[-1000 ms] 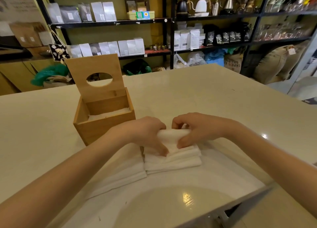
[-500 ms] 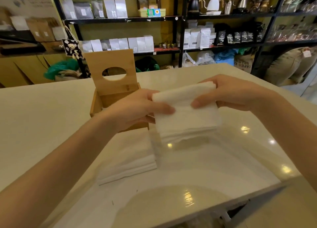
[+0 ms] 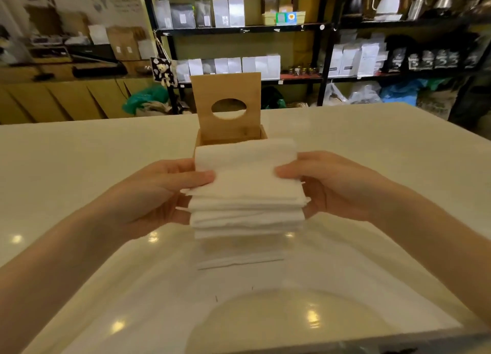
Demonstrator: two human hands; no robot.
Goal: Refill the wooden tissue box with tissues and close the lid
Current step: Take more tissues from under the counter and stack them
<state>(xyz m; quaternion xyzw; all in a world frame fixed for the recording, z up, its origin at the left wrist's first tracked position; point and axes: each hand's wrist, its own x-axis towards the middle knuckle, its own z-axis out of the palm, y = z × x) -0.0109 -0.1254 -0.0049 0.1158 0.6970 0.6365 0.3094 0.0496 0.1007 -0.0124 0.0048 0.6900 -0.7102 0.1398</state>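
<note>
Two bare hands are holding one stack of white tissues above a pale table, in front of one open wooden tissue box.

The glossy cream table [image 3: 79, 167] is filling most of the view and reflecting ceiling lights. The one wooden tissue box [image 3: 257, 135] is sitting on it just behind the stack, its lid [image 3: 225, 98] standing upright with one oval hole cut through it. The stack of tissues [image 3: 247, 191] is thick, folded and soft-edged, lifted clear of the table. A second, thinner pile of tissues [image 3: 239, 260] is lying flat on the table below it. The left hand [image 3: 159, 194] is gripping the stack's left edge, thumb on top, and the right hand [image 3: 329, 183] is gripping its right edge likewise, each grip clamped on the stack.
</note>
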